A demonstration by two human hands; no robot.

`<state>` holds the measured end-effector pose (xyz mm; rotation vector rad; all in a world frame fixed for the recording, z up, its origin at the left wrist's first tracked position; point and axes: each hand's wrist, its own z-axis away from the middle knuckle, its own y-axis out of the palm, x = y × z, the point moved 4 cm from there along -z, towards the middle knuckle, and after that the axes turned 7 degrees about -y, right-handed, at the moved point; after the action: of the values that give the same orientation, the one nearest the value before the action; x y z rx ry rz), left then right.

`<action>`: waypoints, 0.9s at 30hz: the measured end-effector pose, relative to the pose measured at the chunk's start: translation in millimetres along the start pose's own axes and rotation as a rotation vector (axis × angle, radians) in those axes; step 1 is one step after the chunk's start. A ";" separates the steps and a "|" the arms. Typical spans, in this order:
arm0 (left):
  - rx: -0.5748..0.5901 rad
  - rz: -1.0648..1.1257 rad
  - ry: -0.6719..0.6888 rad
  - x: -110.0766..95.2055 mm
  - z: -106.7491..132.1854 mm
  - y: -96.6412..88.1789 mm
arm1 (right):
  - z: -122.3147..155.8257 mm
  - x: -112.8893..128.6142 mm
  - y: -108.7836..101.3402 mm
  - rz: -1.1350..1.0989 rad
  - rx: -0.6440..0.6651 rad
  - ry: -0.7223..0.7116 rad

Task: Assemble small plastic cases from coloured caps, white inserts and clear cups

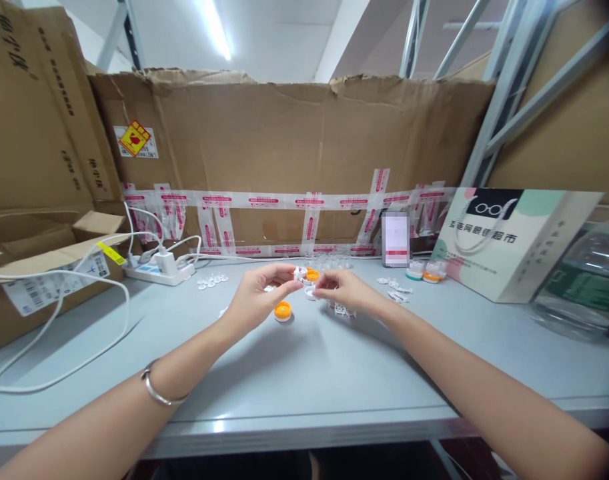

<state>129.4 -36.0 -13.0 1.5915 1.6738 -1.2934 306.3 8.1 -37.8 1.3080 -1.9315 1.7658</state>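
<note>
Both of my hands meet over the middle of the grey table point(304, 373). My left hand point(259, 293) pinches a small white and orange case part point(305, 273) at its fingertips. My right hand point(344, 290) is closed in a pinch on the other side of the same small piece. Just below my left hand an orange round cap point(283, 311) lies on the table. Small white plastic pieces point(342, 309) lie under my right hand.
A white power strip point(159, 270) with cables sits at the back left beside an open cardboard box point(39, 273). More small clear parts point(211, 281) and orange and teal cases point(427, 270) lie at the back. A paper bag point(509, 240) lies at right.
</note>
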 end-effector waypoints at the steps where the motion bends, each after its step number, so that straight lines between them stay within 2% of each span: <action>1: -0.033 -0.047 0.031 -1.7 1.1 -0.7 | 1.2 6.8 -1.3 -0.088 -0.098 -0.011; 3: -0.108 -0.159 0.123 -7.0 4.0 -1.5 | 5.2 21.9 -2.3 -0.299 -0.290 -0.081; 5: -0.178 -0.260 0.235 -13.4 7.5 -1.0 | 10.2 36.7 0.6 -0.468 -0.408 -0.180; 8: -0.226 -0.346 0.377 -21.5 11.9 2.0 | 17.2 53.1 9.4 -0.619 -0.478 -0.285; 11: -0.256 -0.397 0.460 -26.3 14.3 3.2 | 21.8 59.9 17.8 -0.737 -0.500 -0.285; 17: -0.272 -0.492 0.501 -27.7 12.4 -2.7 | 22.3 63.4 25.5 -1.013 -0.346 -0.198; 21: -0.248 -0.491 0.458 -24.1 9.0 -6.2 | 19.6 58.4 25.9 -1.153 -0.178 -0.051; 24: -0.212 -0.518 0.447 -22.3 7.5 -5.7 | 18.2 53.6 24.9 -1.191 -0.054 0.013; 27: -0.167 -0.539 0.408 -19.5 5.9 -5.0 | 17.7 49.0 21.0 -1.113 -0.028 0.024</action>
<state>127.1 -49.9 2.5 1.4209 2.5210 -1.0586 269.8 -32.2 -23.8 1.7926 -0.8238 1.1243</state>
